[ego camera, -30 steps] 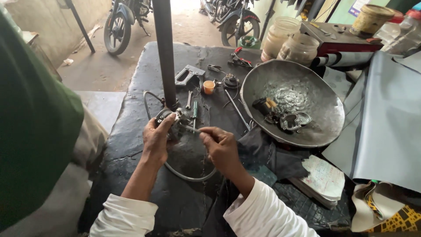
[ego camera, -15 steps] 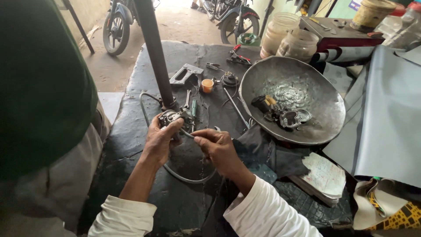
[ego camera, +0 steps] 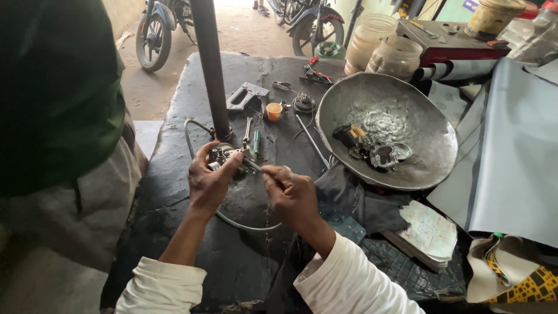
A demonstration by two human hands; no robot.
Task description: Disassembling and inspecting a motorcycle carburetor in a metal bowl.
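— What do the hands have?

— I see my left hand (ego camera: pixel 210 181) clenched around a small metal carburettor part (ego camera: pixel 224 156), held just above the dark worktable (ego camera: pixel 192 244), near the upright pole (ego camera: pixel 210 70). My right hand (ego camera: pixel 292 195) pinches a thin tool (ego camera: pixel 256 167), tip touching the part.

— Around them?

— At two o'clock, a dented metal bowl (ego camera: pixel 407 168); at twelve, an orange cap (ego camera: pixel 274 110).

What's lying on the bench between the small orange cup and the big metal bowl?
In the head view, a round dark metal part and a thin metal rod lie between the orange cup and the metal bowl.
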